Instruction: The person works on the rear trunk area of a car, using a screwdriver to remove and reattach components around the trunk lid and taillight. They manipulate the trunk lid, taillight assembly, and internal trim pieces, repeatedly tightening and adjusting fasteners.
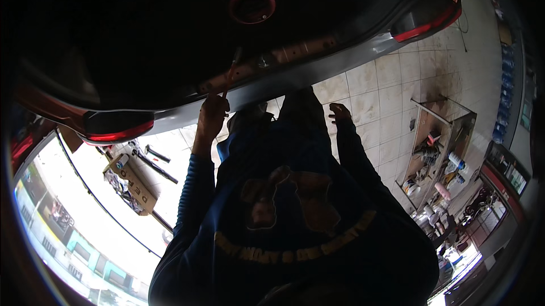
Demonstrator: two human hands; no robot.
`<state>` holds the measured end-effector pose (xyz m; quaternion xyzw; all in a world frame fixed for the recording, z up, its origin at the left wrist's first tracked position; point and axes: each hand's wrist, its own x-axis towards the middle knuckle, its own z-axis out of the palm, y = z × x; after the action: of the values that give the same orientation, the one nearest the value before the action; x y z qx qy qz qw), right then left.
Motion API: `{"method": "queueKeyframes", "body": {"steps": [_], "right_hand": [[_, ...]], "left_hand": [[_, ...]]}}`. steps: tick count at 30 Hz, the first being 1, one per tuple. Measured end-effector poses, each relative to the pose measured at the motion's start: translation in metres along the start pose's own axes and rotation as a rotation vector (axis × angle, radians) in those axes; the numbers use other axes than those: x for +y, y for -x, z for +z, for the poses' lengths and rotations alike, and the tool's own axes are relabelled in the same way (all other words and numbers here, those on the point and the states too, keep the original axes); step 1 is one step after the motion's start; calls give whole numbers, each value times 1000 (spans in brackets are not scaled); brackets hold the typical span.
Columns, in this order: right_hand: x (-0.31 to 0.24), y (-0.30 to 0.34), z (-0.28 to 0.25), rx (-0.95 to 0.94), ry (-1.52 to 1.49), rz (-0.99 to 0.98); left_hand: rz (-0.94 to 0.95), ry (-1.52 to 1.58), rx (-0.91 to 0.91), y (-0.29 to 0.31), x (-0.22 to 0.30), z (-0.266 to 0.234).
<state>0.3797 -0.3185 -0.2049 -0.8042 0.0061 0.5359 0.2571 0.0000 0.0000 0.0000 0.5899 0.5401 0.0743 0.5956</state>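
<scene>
My left hand (213,112) is closed around a slim orange-handled tool (231,73), which points up and away into the open rear of a car. Its tip looks greyish, but the shade hides what kind of tool it is. Below the tool's tip lies the bare reddish-brown metal sill (278,56), behind the grey bumper (318,73). Over the tiled floor, my right hand (340,113) hangs apart from the car, with fingers loosely bent and apart and nothing visible in them.
Red tail lights (428,25) flank the dark cargo space, where a pink-red ring (252,6) shows. At left on the floor stands a cardboard box (129,187), near black bar-shaped parts (153,164). To the right is a metal-framed cart (434,141) with tools and bottles.
</scene>
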Motion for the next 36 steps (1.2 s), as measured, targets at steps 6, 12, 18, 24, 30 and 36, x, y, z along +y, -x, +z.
{"method": "queueKeyframes", "body": {"steps": [6,12,18,24,30,36], "right_hand": [[-105,-42,-39,-330,-45,84],[-103,-51,-112,-240,56,28],[-7,-16,-209,-8,215,264],[-41,15,-160,-18,67,149],[-54,50,-154,38,89,-51],[-42,14,-202,120,96,-153]], "left_hand": [[187,-292,480,-143,-30,30],[-308,-711,612,-294,-108,-18],[277,-726,594,-353,-9,129],[292,-1483,374,-439,26,250],[83,-1229,195,-462,-1,254],[-127,-760,412,-389,75,278]]}}
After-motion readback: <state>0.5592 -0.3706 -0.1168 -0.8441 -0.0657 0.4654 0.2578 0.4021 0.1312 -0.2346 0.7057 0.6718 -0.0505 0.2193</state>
